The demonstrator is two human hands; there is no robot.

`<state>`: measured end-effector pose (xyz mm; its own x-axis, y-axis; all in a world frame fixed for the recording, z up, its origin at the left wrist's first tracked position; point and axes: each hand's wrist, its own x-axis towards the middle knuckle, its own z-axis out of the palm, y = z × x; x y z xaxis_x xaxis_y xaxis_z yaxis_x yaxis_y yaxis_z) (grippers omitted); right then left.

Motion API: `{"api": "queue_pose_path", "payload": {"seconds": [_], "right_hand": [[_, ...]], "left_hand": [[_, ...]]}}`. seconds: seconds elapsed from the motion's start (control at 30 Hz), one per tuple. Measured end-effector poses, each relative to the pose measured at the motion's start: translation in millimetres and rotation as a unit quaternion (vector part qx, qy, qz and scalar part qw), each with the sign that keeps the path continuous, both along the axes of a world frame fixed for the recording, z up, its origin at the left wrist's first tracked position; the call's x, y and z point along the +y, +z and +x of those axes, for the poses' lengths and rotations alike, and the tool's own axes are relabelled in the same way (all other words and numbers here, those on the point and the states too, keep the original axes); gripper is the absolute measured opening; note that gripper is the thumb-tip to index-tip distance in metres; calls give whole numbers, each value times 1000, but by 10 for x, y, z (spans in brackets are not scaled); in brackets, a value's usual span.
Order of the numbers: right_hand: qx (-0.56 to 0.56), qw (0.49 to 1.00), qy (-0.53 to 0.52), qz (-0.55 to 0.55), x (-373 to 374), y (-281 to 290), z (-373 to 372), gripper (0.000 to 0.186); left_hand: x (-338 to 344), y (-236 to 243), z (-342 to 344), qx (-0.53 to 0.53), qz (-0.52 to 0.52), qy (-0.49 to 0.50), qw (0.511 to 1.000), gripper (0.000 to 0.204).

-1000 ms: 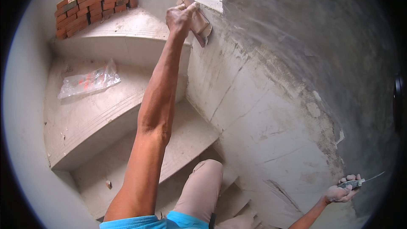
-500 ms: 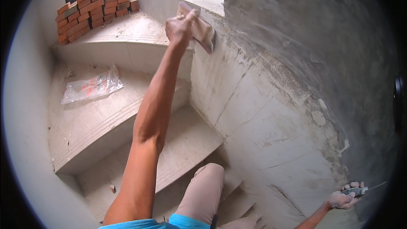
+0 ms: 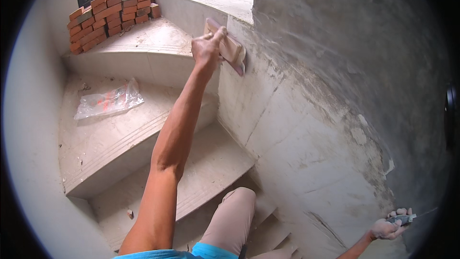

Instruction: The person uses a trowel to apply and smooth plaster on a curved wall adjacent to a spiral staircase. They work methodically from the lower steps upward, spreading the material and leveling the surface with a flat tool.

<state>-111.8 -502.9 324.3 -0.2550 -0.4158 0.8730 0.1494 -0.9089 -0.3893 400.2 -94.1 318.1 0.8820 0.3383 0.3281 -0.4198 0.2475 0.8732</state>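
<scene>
My left hand (image 3: 207, 48) is stretched far out and grips a wooden plaster float (image 3: 229, 46), pressing its face flat against the grey wall (image 3: 335, 91) beside the stairs. Low at the right, my right hand (image 3: 389, 228) holds a small trowel (image 3: 405, 218) by its handle, close to the wall's lower part. Rough grey plaster covers the upper wall; the lower part is smoother and paler.
Pale curved stair steps (image 3: 120, 134) run down the left side. A stack of red bricks (image 3: 110, 14) sits on the top landing by a window. A clear plastic bag (image 3: 109, 102) lies on one step. My bent knee (image 3: 235, 220) is at the bottom.
My left hand has drawn the float back along the wall, nearer to me. My right hand with the trowel has dropped lower and to the right.
</scene>
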Motion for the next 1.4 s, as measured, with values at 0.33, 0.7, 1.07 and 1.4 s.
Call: {"api": "queue_pose_path", "payload": {"seconds": [0.33, 0.7, 1.07, 1.4], "right_hand": [[3, 1000, 5, -15, -40, -24, -2, 54], [16, 999, -25, -17, 0, 0, 5, 50], [12, 1000, 10, -11, 16, -2, 15, 63], [14, 1000, -2, -7, 100, 27, 73, 57]], "left_hand": [[602, 194, 679, 130, 15, 23, 991, 46], [165, 268, -182, -67, 158, -81, 982, 59], [86, -45, -239, -137, 283, 83, 946, 64], [23, 216, -489, -60, 214, -12, 975, 63]]}}
